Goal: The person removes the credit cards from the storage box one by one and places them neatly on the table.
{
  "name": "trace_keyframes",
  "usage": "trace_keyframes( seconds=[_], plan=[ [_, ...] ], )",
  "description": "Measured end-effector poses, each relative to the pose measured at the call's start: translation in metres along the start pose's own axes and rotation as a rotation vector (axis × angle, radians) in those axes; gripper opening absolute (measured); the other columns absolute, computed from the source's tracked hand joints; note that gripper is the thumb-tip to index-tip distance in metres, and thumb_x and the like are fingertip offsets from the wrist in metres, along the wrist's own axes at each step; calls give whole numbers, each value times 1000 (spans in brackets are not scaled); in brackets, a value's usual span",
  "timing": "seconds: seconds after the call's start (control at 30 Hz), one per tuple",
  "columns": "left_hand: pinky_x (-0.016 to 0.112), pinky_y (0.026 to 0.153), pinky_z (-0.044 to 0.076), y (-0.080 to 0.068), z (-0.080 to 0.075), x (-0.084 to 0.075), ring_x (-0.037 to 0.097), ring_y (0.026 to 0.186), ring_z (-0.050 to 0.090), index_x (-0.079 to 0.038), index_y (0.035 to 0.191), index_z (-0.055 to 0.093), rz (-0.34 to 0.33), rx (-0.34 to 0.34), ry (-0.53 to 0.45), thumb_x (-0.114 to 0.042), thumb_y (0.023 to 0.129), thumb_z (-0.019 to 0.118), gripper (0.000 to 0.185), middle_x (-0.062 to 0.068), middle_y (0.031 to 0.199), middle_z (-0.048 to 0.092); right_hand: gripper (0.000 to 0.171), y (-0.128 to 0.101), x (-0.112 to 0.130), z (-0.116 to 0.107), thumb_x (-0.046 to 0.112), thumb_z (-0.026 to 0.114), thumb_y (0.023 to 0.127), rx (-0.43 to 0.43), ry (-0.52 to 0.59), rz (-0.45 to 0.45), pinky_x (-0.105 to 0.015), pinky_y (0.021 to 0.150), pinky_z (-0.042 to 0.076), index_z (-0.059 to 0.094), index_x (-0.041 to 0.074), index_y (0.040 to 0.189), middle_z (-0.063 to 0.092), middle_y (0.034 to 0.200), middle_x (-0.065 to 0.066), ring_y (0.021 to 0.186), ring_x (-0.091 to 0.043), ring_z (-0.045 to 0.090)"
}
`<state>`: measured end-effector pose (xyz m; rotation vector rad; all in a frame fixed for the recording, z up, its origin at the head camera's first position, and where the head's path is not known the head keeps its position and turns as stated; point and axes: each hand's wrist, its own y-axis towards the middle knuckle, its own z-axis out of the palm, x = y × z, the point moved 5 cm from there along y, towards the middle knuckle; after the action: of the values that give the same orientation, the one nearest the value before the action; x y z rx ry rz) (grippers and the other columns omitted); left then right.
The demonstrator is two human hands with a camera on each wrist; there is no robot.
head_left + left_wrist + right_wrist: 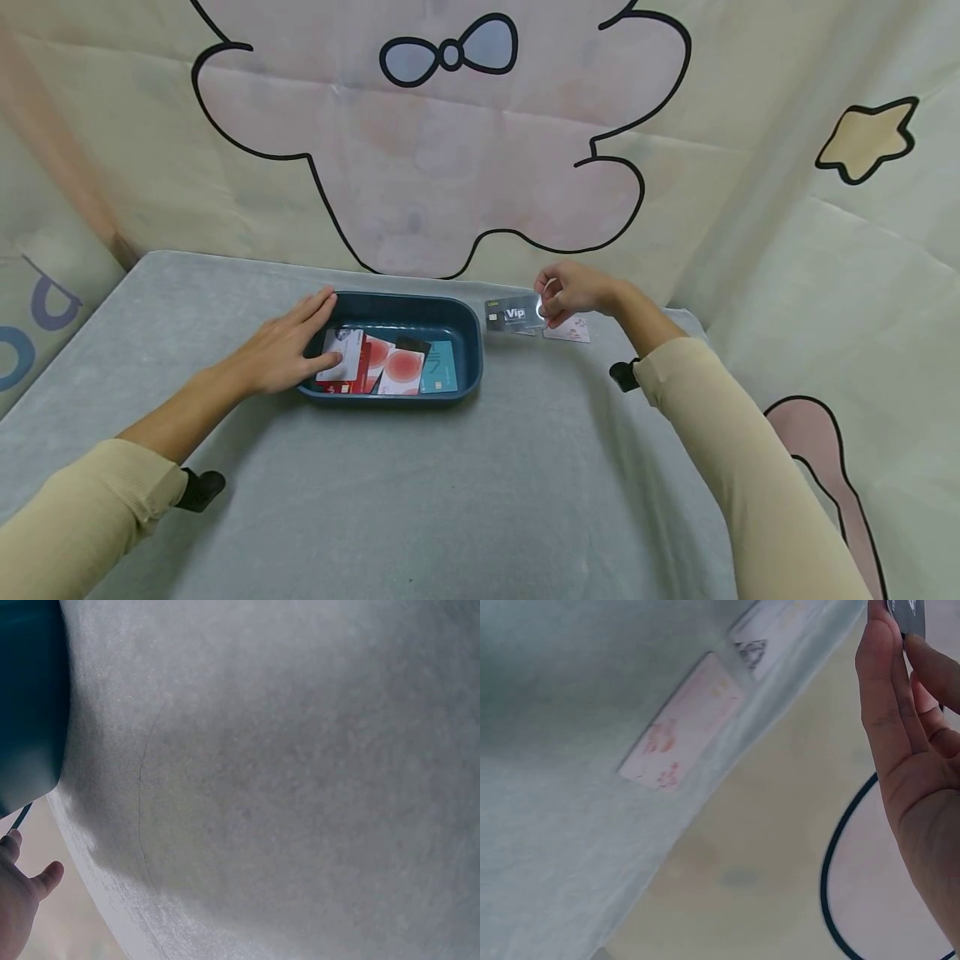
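Note:
A dark blue tray (465,333) sits on the grey table and holds several cards (390,364), red, white and teal. My left hand (288,346) lies flat over the tray's left rim, its straight fingers resting on a white card (341,354). To the right of the tray my right hand (573,292) pinches a grey "Vip" card (513,314) and holds it just above the table. The right wrist view shows that hand's fingers (889,690) against the grey card's edge (907,611). In the left wrist view only a bit of my left hand (19,889) and the tray's wall (30,697) show.
A pale pink card (567,332) (681,724) and another card (765,634) lie on the table near its far right edge, under my right hand. The grey table (465,483) ends at a printed fabric backdrop (450,150) behind and to the right.

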<state>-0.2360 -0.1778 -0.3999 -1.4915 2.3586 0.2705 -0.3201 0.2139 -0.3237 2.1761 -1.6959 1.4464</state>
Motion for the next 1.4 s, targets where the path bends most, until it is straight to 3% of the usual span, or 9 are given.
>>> trace_keyframes(
  seconds=[0.3, 0.8, 1.4],
  plan=[
    [73, 108, 22, 0, -1, -1, 43, 149, 13, -1, 158, 13, 3, 2, -5, -47, 94, 60, 92, 17, 166, 7, 23, 6, -28, 16, -8, 59, 93, 54, 63, 43, -51, 87, 56, 47, -7, 113, 59, 90, -15, 78, -25, 68],
    [73, 107, 24, 0, -1, 0, 43, 148, 15, 0, 158, 14, 15, -8, -4, -46, 94, 60, 91, 17, 166, 8, 28, 17, -55, 40, -12, 59, 91, 39, 131, 71, -42, 76, 60, 44, -12, 115, 58, 83, -14, 70, -23, 68],
    [73, 108, 23, 0, -1, -1, 42, 149, 15, 0, 158, 14, 12, -6, -3, -46, 93, 61, 92, 17, 166, 8, 23, 21, -59, 46, -9, 59, 92, 23, 70, 131, -34, 67, 61, 49, -8, 113, 61, 85, -15, 67, -20, 70]
  ],
)
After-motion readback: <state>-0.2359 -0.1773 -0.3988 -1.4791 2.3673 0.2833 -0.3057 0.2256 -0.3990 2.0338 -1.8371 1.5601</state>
